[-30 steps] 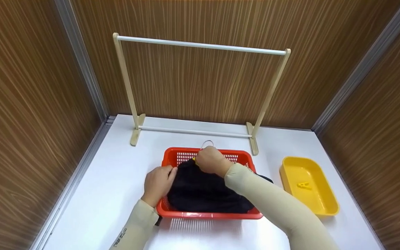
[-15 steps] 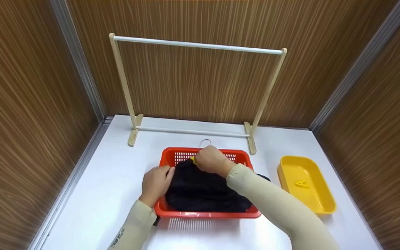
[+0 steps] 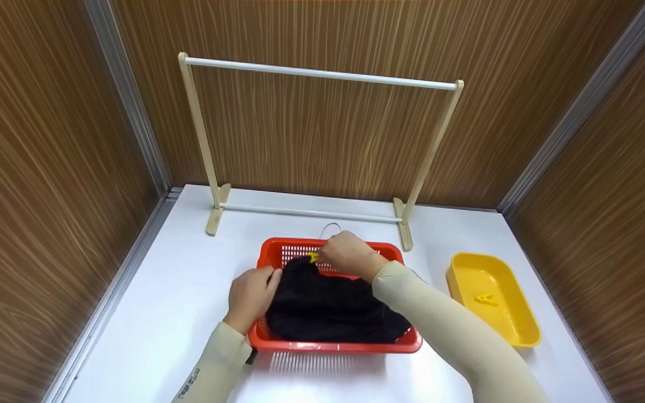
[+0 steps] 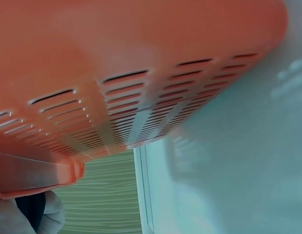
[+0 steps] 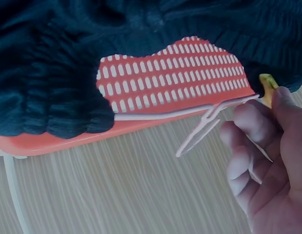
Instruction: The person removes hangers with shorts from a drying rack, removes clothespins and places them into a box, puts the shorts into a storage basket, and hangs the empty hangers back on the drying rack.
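Note:
A black garment point(image 3: 333, 308) with a gathered elastic edge lies in the red slotted basket point(image 3: 336, 348). My left hand point(image 3: 252, 296) is at the basket's left side, pinching the garment's edge; dark cloth shows between its fingers point(image 4: 52, 214) in the left wrist view. A pink wire hanger point(image 5: 195, 134) runs across the garment's opening, its hook jutting past the basket's back rim. With thumb and forefinger, my right hand point(image 3: 347, 254) pinches a yellow clothespin point(image 5: 269, 87) at the garment's upper left corner, where the hanger's end meets the cloth.
Behind the basket stands a wooden rack with a white top rail point(image 3: 322, 73) and a lower bar point(image 3: 311, 212). To the right is a yellow tray point(image 3: 468, 261) holding another yellow clothespin point(image 3: 486, 300). Wood-grain panels point(image 3: 322, 134) enclose the white table point(image 3: 177, 280).
My right hand has shifted slightly right and back from the cloth, uncovering more of the clothespin and the basket's back wall. The cloth beyond the right rim has dropped from sight. My left hand stays put.

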Demonstrator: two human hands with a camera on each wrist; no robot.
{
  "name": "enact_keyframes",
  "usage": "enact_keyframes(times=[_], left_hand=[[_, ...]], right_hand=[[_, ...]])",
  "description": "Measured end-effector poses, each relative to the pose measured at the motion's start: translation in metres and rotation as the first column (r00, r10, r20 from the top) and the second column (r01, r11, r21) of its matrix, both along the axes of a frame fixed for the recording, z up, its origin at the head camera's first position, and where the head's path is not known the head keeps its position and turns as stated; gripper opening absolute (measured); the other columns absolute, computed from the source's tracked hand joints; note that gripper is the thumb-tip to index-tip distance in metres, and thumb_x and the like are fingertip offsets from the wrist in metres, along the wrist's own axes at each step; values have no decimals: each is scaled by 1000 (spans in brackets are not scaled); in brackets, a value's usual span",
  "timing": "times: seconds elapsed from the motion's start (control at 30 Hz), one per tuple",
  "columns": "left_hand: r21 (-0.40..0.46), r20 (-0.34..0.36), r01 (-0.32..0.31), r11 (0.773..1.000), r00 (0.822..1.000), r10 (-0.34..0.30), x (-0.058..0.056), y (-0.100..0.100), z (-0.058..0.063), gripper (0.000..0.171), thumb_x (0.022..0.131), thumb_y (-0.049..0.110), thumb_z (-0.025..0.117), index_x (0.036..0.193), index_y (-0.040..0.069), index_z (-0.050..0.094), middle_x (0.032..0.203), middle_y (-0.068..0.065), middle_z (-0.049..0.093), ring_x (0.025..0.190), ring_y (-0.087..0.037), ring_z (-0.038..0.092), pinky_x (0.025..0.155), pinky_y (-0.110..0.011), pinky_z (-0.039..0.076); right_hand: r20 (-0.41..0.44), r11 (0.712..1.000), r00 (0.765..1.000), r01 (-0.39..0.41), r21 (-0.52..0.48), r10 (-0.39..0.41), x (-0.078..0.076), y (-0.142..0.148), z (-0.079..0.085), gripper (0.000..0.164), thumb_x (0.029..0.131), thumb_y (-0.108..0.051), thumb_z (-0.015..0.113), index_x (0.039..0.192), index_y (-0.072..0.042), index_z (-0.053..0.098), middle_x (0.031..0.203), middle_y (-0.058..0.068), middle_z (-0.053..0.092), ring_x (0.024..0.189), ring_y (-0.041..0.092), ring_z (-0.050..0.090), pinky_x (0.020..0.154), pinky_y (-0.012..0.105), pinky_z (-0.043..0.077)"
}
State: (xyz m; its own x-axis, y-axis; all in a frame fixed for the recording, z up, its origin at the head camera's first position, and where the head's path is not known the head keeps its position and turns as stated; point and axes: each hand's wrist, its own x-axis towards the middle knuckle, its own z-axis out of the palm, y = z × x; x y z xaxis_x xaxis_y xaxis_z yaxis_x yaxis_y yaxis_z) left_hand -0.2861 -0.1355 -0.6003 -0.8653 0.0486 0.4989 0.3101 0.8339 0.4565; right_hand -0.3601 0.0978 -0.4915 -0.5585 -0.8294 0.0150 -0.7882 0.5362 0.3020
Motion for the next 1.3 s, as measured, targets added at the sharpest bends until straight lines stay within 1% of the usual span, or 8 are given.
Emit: enact_keyframes(times=[0.4,0.6,0.73,0.83,0.93,1.0,1.2,1.3], left_hand=[[21,-11,47,999,999,-47,-5,4,5,44,103,30,63,65,20,45,54,6,35,52,-17,45,53,-32,32],[16,9,33,999,999,-33,-5,1,5,44,103,30,63,65,20,44,55,5,35,52,-18,45,54,-33,33],[4,15,32,999,999,-32,-5,1,5,44,104,31,63,65,21,45,55,5,36,53,-19,47,54,-33,34],[5,6,34,999,999,-34,-4,2,5,43,103,31,63,65,20,45,55,5,36,53,-19,47,55,-34,35],[8,2,33,999,999,-33,-4,3,4,43,103,30,64,65,20,45,55,5,36,52,-18,46,54,-33,34],[6,2,31,999,1000,-31,-3,3,2,44,103,30,64,65,20,44,55,6,35,52,-18,45,54,-33,33],[11,-12,23,1000,1000,-23,-2,-1,0,45,102,29,65,64,20,43,54,5,35,51,-19,46,53,-33,33],[5,-1,17,1000,1000,-17,-1,-2,-1,44,103,30,64,65,21,44,55,5,36,52,-18,46,53,-33,34]], right_hand=[[29,988,996,-77,-134,82,-8,35,15,29,99,-33,69,79,-11,70,68,6,68,57,29,63,62,47,54],[85,958,991,-78,-276,105,-10,61,24,34,101,-28,67,73,-10,58,62,5,59,54,28,57,57,47,49],[134,928,986,-43,-370,99,-8,85,18,33,102,-25,66,74,-11,55,61,0,52,53,21,50,56,44,46],[246,854,966,61,-517,80,-3,102,1,30,103,-22,64,76,-10,58,61,-5,52,54,13,49,57,37,44],[349,717,933,184,-673,88,6,117,-23,26,106,-18,60,81,-9,60,61,-9,52,56,5,48,58,29,42],[361,633,928,228,-740,89,14,124,-39,23,106,-15,59,84,-9,60,63,-10,51,57,4,47,57,27,40],[340,467,940,308,-829,-16,34,133,-75,17,106,-8,56,90,-12,58,68,-13,46,60,6,43,59,28,38],[334,419,939,337,-843,-82,37,130,-84,19,109,-10,50,91,-11,55,70,-13,45,60,8,43,60,29,38]])
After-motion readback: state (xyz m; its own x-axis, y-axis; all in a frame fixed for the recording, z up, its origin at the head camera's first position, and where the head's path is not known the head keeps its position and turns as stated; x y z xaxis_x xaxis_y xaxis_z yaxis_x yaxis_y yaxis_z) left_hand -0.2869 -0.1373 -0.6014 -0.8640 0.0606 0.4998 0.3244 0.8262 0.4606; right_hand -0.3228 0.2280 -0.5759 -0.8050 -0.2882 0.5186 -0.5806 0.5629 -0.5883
